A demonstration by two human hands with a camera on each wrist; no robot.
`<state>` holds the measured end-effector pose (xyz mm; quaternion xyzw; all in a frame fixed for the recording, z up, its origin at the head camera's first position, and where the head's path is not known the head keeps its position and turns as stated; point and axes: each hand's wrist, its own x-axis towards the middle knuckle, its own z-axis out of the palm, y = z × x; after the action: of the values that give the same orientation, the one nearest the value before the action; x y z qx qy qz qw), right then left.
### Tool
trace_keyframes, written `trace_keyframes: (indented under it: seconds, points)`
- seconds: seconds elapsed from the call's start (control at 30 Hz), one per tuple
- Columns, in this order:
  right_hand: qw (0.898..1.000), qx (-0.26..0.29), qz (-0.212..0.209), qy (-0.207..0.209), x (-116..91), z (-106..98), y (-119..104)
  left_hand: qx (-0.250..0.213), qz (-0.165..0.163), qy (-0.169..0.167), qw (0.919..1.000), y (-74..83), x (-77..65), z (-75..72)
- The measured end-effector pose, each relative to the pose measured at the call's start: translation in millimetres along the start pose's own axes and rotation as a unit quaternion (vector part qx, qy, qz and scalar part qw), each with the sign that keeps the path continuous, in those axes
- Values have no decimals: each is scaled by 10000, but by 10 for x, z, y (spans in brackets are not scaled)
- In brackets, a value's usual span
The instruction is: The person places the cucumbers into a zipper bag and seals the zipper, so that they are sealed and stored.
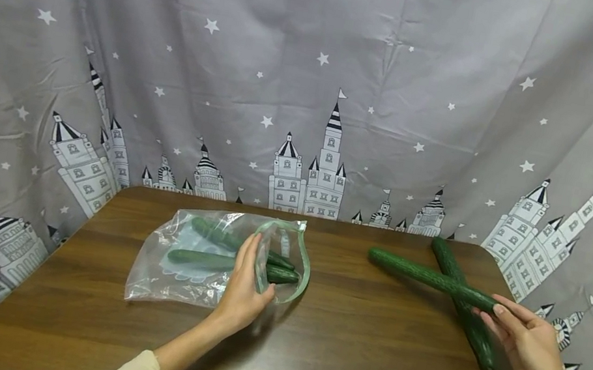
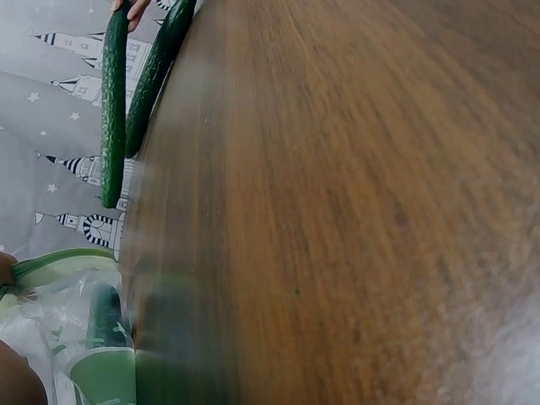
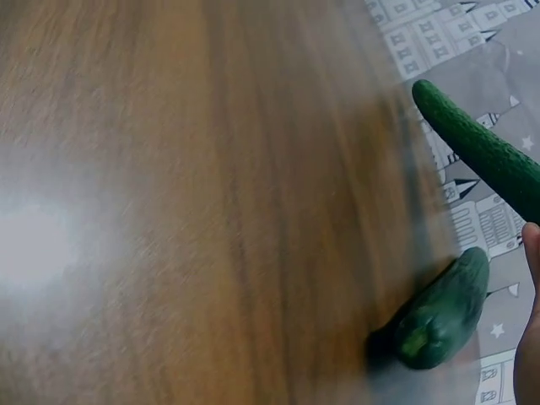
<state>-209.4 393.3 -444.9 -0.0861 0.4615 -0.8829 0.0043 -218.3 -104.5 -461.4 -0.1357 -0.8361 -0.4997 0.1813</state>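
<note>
My left hand (image 1: 246, 295) holds the mouth of a clear plastic zip bag (image 1: 146, 277), its green-edged opening spread toward the right. Two cucumbers lie inside the bag, a rear cucumber (image 1: 213, 233) and a front cucumber (image 1: 197, 258) whose end shows at the opening. At the right, my right hand (image 1: 532, 349) grips one end of a long cucumber (image 1: 424, 273), thumb on top. That cucumber (image 3: 481, 148) points left, raised over the table. Beneath it, another cucumber (image 1: 477, 342) lies slantwise on the wood, crossing under it in the head view.
A brown wooden table (image 1: 336, 364) carries everything. Behind it and along its sides hangs a grey curtain (image 1: 439, 51) printed with stars and castles. The table's far edge meets the curtain.
</note>
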Motion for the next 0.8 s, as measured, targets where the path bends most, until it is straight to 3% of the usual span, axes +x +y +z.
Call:
trace_keyframes:
  seconds: [0.27,0.47,0.8]
  points:
    - [9995,228,-51,-220,105,108,-78,9,-35,-20,10000,7,-5,-5]
    - [9987,78,-118,-485,186,216,-103,-30,-24,-38,10000,10,-2,-15]
    - [9981,-60,-3,-607,283,413,-77,86,230,43,9997,0,9,-13]
